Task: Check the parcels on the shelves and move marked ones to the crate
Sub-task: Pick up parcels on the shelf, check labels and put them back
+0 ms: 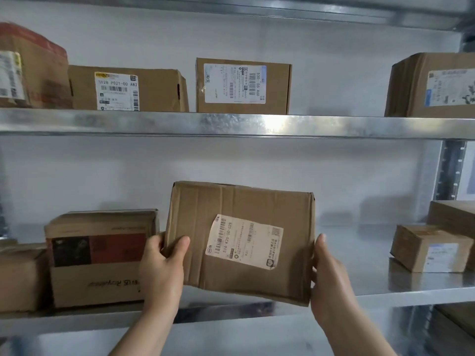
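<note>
Your left grip (160,268) and right grip (331,274) clasp the box (231,206) by its sides. It tilts over the shelf (372,286), label (244,241) facing you.

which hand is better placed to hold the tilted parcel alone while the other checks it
Probably left: the left hand pinches the parcel, thumb across its front face. The right hand lies along the right edge, its fingers hidden.

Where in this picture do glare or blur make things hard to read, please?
In the head view, glare whitens the front edge of the upper shelf; the red-topped parcel at far left is smeared by blur; the label on the held parcel is sharp enough to read its number.
</note>
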`<state>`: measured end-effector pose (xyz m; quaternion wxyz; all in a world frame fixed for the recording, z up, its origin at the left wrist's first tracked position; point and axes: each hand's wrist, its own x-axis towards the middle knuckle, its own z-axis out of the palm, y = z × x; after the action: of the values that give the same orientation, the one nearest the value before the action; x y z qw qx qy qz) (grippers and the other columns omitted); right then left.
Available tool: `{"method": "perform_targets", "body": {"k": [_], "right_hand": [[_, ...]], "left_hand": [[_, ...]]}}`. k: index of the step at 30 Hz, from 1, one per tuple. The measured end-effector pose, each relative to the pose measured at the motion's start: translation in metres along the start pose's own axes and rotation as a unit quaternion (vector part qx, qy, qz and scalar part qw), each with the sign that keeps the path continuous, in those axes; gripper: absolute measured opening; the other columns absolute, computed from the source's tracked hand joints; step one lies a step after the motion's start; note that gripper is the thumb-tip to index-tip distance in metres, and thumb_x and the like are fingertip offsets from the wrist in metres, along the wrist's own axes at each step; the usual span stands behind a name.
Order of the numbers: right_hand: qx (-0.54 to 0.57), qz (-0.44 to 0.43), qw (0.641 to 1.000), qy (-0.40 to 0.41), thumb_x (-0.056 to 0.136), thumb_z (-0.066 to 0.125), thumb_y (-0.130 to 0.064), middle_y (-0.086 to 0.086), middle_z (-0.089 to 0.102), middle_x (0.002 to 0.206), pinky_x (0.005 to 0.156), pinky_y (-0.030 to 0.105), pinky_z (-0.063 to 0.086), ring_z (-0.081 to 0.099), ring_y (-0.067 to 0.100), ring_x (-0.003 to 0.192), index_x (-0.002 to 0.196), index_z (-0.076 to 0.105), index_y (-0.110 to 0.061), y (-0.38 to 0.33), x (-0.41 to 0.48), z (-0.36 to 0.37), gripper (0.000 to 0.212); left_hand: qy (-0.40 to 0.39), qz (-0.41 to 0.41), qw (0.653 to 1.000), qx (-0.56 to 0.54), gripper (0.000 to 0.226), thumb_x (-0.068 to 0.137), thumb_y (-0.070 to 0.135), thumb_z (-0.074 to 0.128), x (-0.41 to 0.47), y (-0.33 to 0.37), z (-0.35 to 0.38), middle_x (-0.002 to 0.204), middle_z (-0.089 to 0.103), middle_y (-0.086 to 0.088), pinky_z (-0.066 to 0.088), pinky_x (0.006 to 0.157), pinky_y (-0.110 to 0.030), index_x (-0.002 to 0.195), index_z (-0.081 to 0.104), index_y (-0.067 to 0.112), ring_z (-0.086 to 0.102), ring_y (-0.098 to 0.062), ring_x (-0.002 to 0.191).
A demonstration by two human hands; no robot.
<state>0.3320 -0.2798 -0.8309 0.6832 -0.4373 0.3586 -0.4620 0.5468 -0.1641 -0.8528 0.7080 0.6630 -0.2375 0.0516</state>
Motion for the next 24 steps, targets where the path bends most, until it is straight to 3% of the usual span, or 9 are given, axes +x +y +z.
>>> {"method": "perform_targets", "body": {"k": [3,5,7,10,13,15,21,22,24], "right_hand": [[-0.002,0.017,0.998,-0.055,0.107,0.043,-0.043,-0.007,0.067,0.083,0.063,0.031,0.043,0.060,0.012,0.078,0.093,0.065,-0.019,0.002,0.010,-0.001,0.035],[-0.050,-0.012,0.996,-0.070,0.107,0.043,-0.012,-0.004,0.067,0.088,0.067,0.031,0.039,0.057,0.014,0.080,0.110,0.066,-0.018,0.009,0.023,-0.001,0.024],[-0.072,-0.031,0.995,-0.065,0.095,0.034,0.014,-0.001,0.069,0.093,0.066,0.030,0.039,0.057,0.016,0.083,0.120,0.064,-0.018,0.017,0.037,-0.004,0.050],[-0.084,-0.065,0.992,-0.070,0.083,0.027,0.022,-0.003,0.072,0.099,0.062,0.030,0.041,0.062,0.017,0.088,0.124,0.065,-0.026,0.025,0.044,0.000,0.074],[-0.068,-0.079,0.992,-0.070,0.084,0.033,0.020,-0.002,0.074,0.107,0.070,0.034,0.046,0.064,0.020,0.095,0.123,0.064,-0.037,0.037,0.056,0.004,0.076],[-0.041,-0.074,0.994,-0.068,0.087,0.038,0.018,0.001,0.073,0.111,0.078,0.038,0.049,0.065,0.026,0.099,0.120,0.063,-0.039,0.047,0.063,0.006,0.070],[-0.019,-0.055,0.996,-0.072,0.096,0.053,0.003,0.009,0.067,0.129,0.096,0.045,0.049,0.062,0.035,0.119,0.145,0.046,-0.026,0.068,0.080,0.011,0.058],[-0.028,-0.053,0.996,-0.067,0.094,0.061,-0.007,0.008,0.064,0.136,0.103,0.047,0.047,0.059,0.033,0.125,0.150,0.040,-0.028,0.069,0.081,0.012,0.063],[-0.094,-0.071,0.993,-0.032,0.078,0.075,-0.038,0.004,0.041,0.159,0.120,0.051,0.033,0.038,0.027,0.147,0.160,0.020,-0.034,0.069,0.081,0.015,0.099]], "left_hand": [[0.009,0.005,1.000,-0.011,0.036,0.090,0.032,0.070,-0.002,-0.010,0.011,0.103,0.068,-0.001,0.049,0.083,-0.039,0.119,0.058,0.013,0.063,-0.023,0.094],[0.004,0.004,1.000,-0.017,0.035,0.091,0.030,0.069,-0.003,-0.018,0.016,0.106,0.066,-0.003,0.048,0.081,-0.037,0.119,0.056,0.014,0.063,-0.022,0.095],[-0.005,0.004,1.000,-0.012,0.035,0.092,0.030,0.068,-0.002,-0.027,0.020,0.108,0.065,-0.004,0.047,0.080,-0.035,0.120,0.054,0.015,0.063,-0.023,0.097],[-0.012,-0.001,1.000,-0.001,0.034,0.094,0.031,0.065,0.003,-0.039,0.023,0.110,0.064,-0.004,0.048,0.080,-0.036,0.121,0.050,0.016,0.062,-0.022,0.098],[-0.041,-0.012,0.999,0.021,0.035,0.096,0.029,0.062,0.007,-0.047,0.025,0.111,0.061,0.000,0.046,0.077,-0.032,0.125,0.047,0.018,0.060,-0.015,0.096],[-0.063,-0.027,0.997,0.030,0.033,0.097,0.024,0.061,0.008,-0.055,0.026,0.113,0.061,0.000,0.047,0.084,-0.033,0.126,0.046,0.018,0.061,-0.017,0.102],[-0.105,-0.077,0.987,0.094,0.042,0.099,0.020,0.059,0.007,-0.076,0.024,0.130,0.053,0.005,0.043,0.104,-0.046,0.137,0.042,0.021,0.053,-0.026,0.127],[-0.110,-0.080,0.986,0.095,0.045,0.100,0.021,0.058,0.007,-0.076,0.023,0.131,0.051,0.008,0.042,0.107,-0.046,0.142,0.041,0.020,0.051,-0.026,0.130],[-0.113,-0.073,0.987,0.093,0.048,0.101,0.027,0.055,0.006,-0.074,0.021,0.139,0.054,0.005,0.043,0.108,-0.048,0.146,0.042,0.021,0.053,-0.026,0.129]]}}
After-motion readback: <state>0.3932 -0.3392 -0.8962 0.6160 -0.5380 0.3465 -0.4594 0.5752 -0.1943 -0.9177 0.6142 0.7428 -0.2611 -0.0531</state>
